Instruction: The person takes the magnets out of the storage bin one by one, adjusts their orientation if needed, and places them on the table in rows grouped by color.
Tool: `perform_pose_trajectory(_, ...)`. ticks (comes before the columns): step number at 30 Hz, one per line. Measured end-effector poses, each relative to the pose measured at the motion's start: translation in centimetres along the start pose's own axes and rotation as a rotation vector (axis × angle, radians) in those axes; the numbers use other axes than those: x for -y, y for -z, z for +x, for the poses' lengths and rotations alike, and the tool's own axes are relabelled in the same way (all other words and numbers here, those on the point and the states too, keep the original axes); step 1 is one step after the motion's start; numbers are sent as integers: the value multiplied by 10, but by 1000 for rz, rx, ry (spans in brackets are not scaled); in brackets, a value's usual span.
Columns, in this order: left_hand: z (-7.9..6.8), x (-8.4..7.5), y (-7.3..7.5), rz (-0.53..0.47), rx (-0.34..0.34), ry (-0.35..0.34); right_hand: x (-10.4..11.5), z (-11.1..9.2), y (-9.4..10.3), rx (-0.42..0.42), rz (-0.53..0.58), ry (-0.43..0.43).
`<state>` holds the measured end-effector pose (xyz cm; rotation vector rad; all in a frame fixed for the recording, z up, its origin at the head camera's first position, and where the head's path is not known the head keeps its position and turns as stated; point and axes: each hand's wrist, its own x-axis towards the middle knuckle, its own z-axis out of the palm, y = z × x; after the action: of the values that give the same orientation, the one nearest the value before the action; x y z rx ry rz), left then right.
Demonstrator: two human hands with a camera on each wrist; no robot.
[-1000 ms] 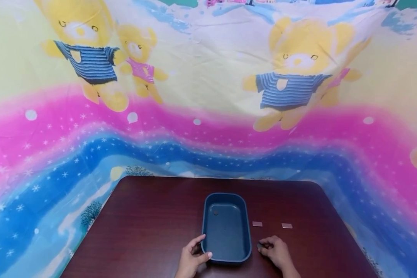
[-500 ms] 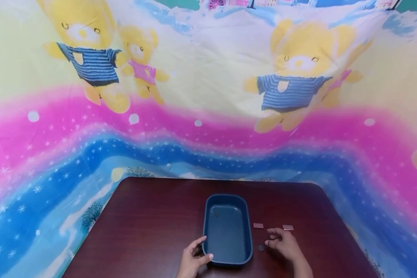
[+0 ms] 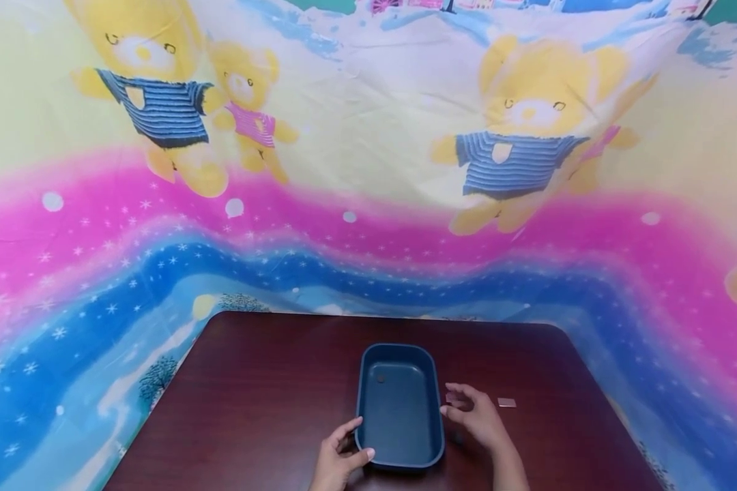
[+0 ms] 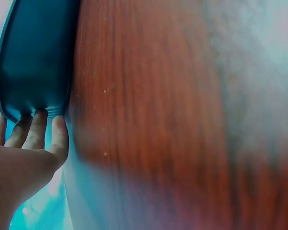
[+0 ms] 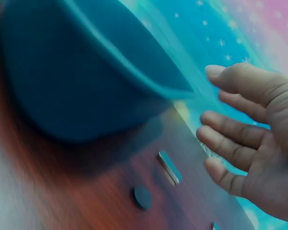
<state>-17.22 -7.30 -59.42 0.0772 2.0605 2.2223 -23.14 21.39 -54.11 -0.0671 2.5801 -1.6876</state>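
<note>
A deep blue-grey plastic container (image 3: pixel 399 416) stands on the table, with a small dark round disc (image 3: pixel 381 378) on its floor. My left hand (image 3: pixel 338 453) holds the container at its near left corner, thumb on the rim and fingertips against the outer wall. Beside the right wall hovers my right hand (image 3: pixel 482 419), fingers spread, nothing held. Its fingers partly cover a small flat rectangular piece (image 5: pixel 169 167) in the head view. Another dark disc (image 5: pixel 142 198) lies on the table near that piece. A second rectangular piece (image 3: pixel 506 403) lies farther right.
The dark red-brown wooden table (image 3: pixel 270 395) has rounded far corners. A cloth printed with bears (image 3: pixel 528 157) hangs behind it and along both sides.
My right hand had its fingers on the dark disc beside the container, then lifted off to the right, leaving it there. Now it has moved left and forward. My left hand keeps its place.
</note>
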Motion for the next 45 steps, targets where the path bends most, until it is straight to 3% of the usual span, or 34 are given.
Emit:
perform_pose_trajectory(6, 1, 0, -2, -8, -1, -19, 17, 12, -13, 35, 109, 69)
perform_pose_trajectory(13, 5, -3, -1, -67, 10, 37, 44, 17, -31, 50, 140, 114)
perform_pose_trajectory(24, -3, 1, 3, -41, -19, 34, 26, 46, -79, 123, 290, 106)
perform_pose_trajectory(29, -6, 4, 4, -16, -21, 12, 15, 52, -98, 113, 244, 51)
perform_pose_trajectory(34, -4, 4, 3, -36, -13, 21, 8, 62, -110, 71, 234, 58)
perform_pose_trajectory(40, -2, 1, -1, -39, -7, 36, -7, 71, -119, -39, 201, 52)
perform_pose_trajectory(45, 0, -4, -5, -53, -26, 46, -13, 74, -121, -49, 112, 69)
